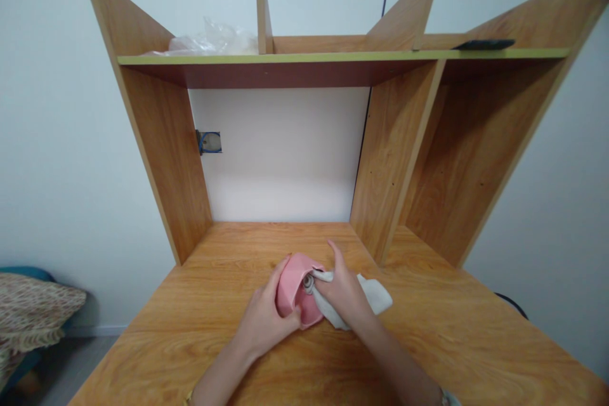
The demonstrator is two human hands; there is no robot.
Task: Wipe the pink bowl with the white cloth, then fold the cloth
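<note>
A pink, hollow, lampshade-like piece point(297, 266) is tilted above the desk, its opening facing right and towards me. Inside it shows a small round grey-white part point(308, 283), partly covered. My left hand point(267, 317) grips the pink piece from the left, thumb at its lower rim and fingers behind the outer wall. A white cloth point(375, 295) is bunched in my right hand point(343, 292), and one end of it reaches into the opening. The rest of the cloth spreads out to the right beneath my wrist. My right fingertips are hidden by the cloth, while the thumb points up.
The wooden desk point(228, 266) carries a shelf unit with upright dividers point(399, 158) behind my hands. Clear plastic wrapping point(209, 41) and a dark flat object point(485, 44) lie on the upper shelf. Patterned fabric point(38, 311) is at lower left.
</note>
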